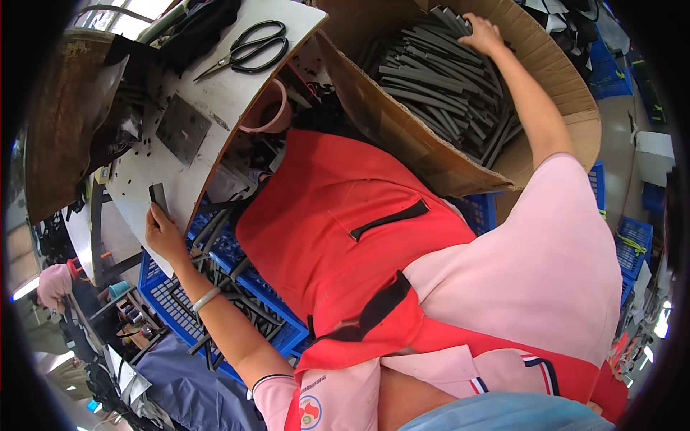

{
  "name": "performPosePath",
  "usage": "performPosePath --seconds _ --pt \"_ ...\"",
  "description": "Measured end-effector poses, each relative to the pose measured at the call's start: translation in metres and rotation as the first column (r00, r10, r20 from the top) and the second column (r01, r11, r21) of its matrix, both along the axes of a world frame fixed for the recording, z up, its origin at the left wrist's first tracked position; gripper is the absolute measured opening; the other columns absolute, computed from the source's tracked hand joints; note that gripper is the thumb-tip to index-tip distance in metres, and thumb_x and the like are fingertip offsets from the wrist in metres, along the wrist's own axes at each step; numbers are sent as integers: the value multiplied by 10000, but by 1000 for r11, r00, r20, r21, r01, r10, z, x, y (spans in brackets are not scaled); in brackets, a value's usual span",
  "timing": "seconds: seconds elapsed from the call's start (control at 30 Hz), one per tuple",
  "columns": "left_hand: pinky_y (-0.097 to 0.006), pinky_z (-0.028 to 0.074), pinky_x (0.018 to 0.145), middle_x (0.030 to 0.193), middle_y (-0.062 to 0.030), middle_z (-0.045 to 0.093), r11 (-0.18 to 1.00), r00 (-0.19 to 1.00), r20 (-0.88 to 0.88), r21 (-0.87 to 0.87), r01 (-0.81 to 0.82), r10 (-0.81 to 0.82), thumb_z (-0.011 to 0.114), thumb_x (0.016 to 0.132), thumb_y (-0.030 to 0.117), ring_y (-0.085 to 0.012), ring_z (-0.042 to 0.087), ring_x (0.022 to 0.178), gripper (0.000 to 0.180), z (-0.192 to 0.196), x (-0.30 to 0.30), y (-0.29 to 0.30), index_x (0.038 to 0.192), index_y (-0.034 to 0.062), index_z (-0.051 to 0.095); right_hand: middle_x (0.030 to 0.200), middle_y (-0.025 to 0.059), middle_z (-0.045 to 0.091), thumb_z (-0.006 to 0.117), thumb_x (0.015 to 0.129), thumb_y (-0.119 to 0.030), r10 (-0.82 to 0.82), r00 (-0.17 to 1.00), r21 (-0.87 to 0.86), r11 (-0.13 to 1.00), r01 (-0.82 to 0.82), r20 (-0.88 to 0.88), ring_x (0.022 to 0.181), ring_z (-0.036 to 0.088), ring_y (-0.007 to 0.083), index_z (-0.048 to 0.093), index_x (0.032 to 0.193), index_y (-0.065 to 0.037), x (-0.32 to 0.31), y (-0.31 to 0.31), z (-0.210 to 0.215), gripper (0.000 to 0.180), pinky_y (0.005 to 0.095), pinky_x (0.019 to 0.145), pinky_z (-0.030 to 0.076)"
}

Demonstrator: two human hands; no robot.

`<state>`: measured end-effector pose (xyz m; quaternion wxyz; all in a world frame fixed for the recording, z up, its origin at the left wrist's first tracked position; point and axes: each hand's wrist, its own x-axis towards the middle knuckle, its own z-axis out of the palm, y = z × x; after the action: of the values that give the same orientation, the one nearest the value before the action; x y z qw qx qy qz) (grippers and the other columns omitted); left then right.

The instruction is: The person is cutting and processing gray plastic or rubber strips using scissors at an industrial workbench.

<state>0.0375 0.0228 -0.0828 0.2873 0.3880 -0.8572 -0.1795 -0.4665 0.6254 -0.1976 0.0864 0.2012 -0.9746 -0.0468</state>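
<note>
My left hand [165,233] is closed round a short dark grey strip [158,194], which sticks up from the fingers at the edge of the white worktable [140,205]. At the upper right, my right hand [484,36] reaches over a large cardboard box [424,147] filled with long dark grey strips [438,79]. Its fingers are bent round the ends of some strips at the far side of the pile. How many strips it grips is hidden.
Black-handled scissors [248,50] and a dark metal plate [184,129] lie on the worktable. A pink bucket [269,111] stands beside it. Blue crates [169,291] with more strips are below my left forearm. My red apron [345,194] covers my lap. Another person [61,284] is at far left.
</note>
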Motion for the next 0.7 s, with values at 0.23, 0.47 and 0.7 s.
performPosePath --seconds 0.23,0.47,0.7 --pt "-282 416 486 589 -61 607 997 998 -58 -81 0 -5 523 977 369 -140 575 513 374 0 -13 7 978 47 715 944 96 669 714 719 -242 47 948 -299 953 52 315 888 647 260 595 1151 -131 12 -14 -26 462 383 772 511" --pt "-307 443 515 605 -71 626 999 1000 -19 -41 -20 20 512 976 381 -153 596 530 396 1 -10 6 981 38 711 931 120 674 709 738 -206 249 646 -215 968 -132 722 892 640 269 653 1008 -48 113 -55 -42 318 365 785 505" --pt "-238 448 496 628 -14 604 957 966 -259 277 81 -6 561 968 326 -101 588 560 338 -7 1 11 961 19 702 853 106 670 642 834 -161 502 820 -640 732 -235 274 788 640 228 628 970 -30 156 -127 78 189 336 732 505"
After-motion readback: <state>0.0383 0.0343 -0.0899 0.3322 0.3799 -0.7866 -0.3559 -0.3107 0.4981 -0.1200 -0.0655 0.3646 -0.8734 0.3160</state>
